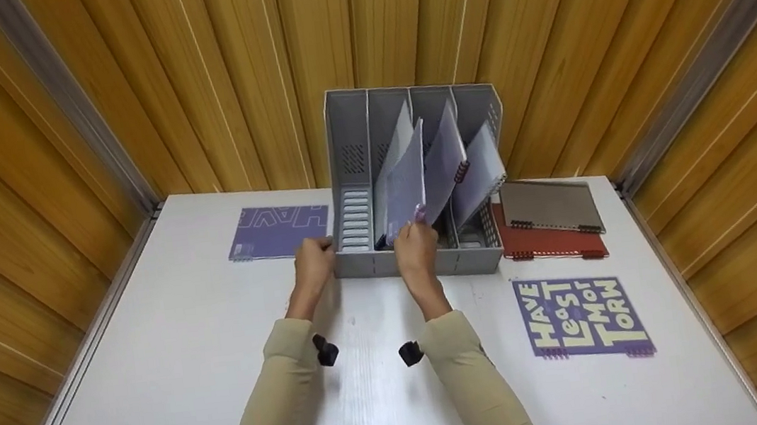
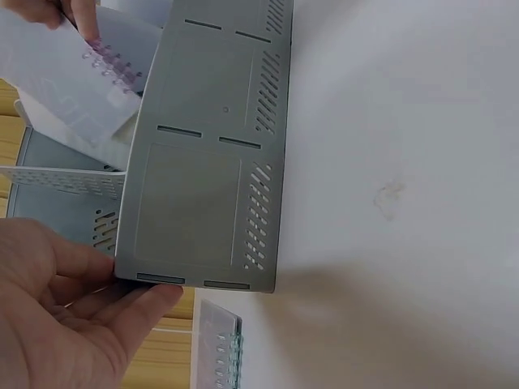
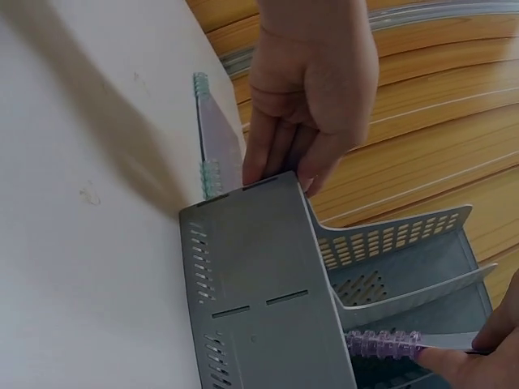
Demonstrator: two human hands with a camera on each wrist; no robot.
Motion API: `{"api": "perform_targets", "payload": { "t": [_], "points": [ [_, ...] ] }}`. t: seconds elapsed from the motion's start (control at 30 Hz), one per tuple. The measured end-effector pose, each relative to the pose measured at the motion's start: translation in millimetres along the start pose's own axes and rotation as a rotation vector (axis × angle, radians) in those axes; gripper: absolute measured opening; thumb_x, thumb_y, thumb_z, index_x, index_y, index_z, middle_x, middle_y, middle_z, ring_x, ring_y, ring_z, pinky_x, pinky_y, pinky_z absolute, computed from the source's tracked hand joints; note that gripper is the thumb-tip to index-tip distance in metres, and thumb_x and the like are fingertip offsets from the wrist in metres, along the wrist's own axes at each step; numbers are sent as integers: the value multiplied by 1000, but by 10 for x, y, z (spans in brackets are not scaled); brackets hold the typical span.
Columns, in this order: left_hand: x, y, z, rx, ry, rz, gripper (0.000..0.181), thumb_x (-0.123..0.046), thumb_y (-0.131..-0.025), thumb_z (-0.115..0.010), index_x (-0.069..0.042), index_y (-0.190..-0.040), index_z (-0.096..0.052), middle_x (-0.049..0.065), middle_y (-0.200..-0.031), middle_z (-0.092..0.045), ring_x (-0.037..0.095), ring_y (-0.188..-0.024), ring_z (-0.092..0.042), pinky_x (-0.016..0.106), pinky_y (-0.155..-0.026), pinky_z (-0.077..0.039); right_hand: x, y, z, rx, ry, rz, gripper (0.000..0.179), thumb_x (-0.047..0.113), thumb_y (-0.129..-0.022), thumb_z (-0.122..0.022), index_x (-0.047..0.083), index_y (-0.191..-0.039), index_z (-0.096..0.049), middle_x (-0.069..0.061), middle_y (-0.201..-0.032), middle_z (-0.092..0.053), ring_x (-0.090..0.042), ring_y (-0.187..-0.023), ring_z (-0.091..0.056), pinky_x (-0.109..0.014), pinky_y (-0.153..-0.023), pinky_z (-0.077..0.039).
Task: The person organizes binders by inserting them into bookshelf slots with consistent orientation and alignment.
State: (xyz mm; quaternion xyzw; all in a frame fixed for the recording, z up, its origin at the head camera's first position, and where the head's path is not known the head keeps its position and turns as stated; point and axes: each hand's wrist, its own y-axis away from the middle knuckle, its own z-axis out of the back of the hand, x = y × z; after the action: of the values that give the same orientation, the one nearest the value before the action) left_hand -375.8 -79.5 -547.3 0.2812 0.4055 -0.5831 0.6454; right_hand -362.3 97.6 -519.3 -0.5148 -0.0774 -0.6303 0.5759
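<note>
A grey file organizer (image 1: 363,265) with upright dividers stands at the back of the table. My left hand (image 1: 313,266) grips its front left corner, thumb inside and fingers on the outer side in the left wrist view. With my right hand (image 1: 417,251) I pinch a pale notebook (image 1: 407,181) by its edge near the purple binding rings (image 3: 385,344). That notebook leans in the second compartment from the left, beside another pale notebook (image 1: 392,154). Further right, a notebook with dark red rings (image 1: 447,155) and one with clear rings (image 1: 479,172) lean in the other compartments.
Left of the organizer lies a purple notebook (image 1: 277,231). To its right, a grey-brown notebook (image 1: 549,206) overlaps a red one (image 1: 546,242). Nearer the front right lies a purple notebook with large lettering (image 1: 584,314). Wooden panels (image 1: 249,77) enclose the table.
</note>
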Motion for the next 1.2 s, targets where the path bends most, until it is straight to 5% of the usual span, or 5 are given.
{"api": "perform_targets", "payload": {
  "t": [0.23, 0.43, 0.67, 0.9, 1.2],
  "points": [
    [19, 20, 0, 28, 40, 16, 29, 3, -92, -55, 10, -116, -71, 24, -116, -70, 23, -81, -62, 29, -65, -50, -138, -40, -272, 187, 3, -80, 26, -9, -90, -48, -7, -67, -60, -25, -69, -65, -29, -59, -54, -55, -59, -52],
    [21, -6, -7, 21, 33, 9, 27, -1, -94, -58, 7, -114, -74, 22, -113, -72, 22, -78, -60, 28, -64, -48, -175, -98, -384, 277, 9, -99, 16, -9, -92, -50, -6, -83, -62, -23, -76, -67, -26, -67, -58, -51, -63, -54],
    [39, -2, -14, 38, 55, 24, 24, -2, -95, -60, 7, -113, -74, 22, -113, -72, 22, -84, -63, 31, -70, -53, -272, -171, -387, 278, 65, -107, 17, -6, -95, -48, -10, -101, -64, -28, -86, -69, -36, -76, -68, -51, -65, -55],
    [48, 12, 19, 23, 64, 66, 24, -1, -95, -61, 7, -115, -73, 21, -115, -72, 22, -85, -62, 32, -73, -54, -325, -168, -359, 213, 128, -163, 13, -5, -93, -52, -8, -95, -65, -31, -86, -70, -46, -79, -70, -55, -65, -55],
    [28, -42, 24, 19, 63, 51, 23, -1, -95, -62, 5, -113, -74, 21, -113, -73, 20, -81, -62, 27, -69, -51, -249, -362, -298, 344, 148, -180, 22, 0, -98, -53, -8, -82, -66, -28, -88, -70, -36, -79, -66, -53, -73, -56]
  ]
}}
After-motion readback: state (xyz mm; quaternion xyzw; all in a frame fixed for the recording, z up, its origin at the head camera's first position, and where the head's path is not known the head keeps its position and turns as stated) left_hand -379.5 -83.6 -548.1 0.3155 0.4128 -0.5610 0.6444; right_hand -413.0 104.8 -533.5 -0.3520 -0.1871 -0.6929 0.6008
